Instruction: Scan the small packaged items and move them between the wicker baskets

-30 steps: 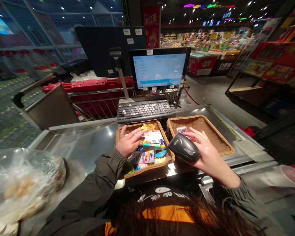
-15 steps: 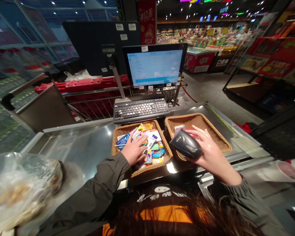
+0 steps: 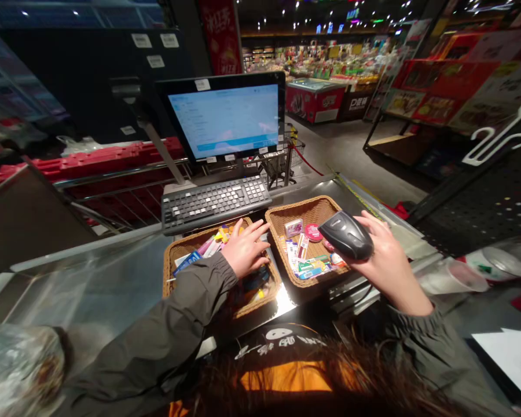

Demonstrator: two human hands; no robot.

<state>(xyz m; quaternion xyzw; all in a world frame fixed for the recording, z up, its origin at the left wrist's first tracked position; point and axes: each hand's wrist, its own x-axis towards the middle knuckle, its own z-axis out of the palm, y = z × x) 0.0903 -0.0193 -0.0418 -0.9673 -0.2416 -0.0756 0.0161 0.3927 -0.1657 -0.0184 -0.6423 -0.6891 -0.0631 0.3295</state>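
My right hand grips a black handheld barcode scanner, its head pointing left over the right wicker basket. Inside that basket lie several small packets, among them a round pink tin and a small box. My left hand is above the right side of the left wicker basket, fingers spread, and nothing shows in its grasp. Partly covered by this hand and sleeve are small packaged goods, including a blue packet.
Behind the baskets stand a keyboard and a lit monitor. A plastic-wrapped bundle sits on the metal counter at left. To the right are plastic cups, papers and a white hanger.
The view has turned right, shifting the scene left. My left hand has moved toward the left basket's right edge. The scanner has moved aside, showing more of the right basket's contents.
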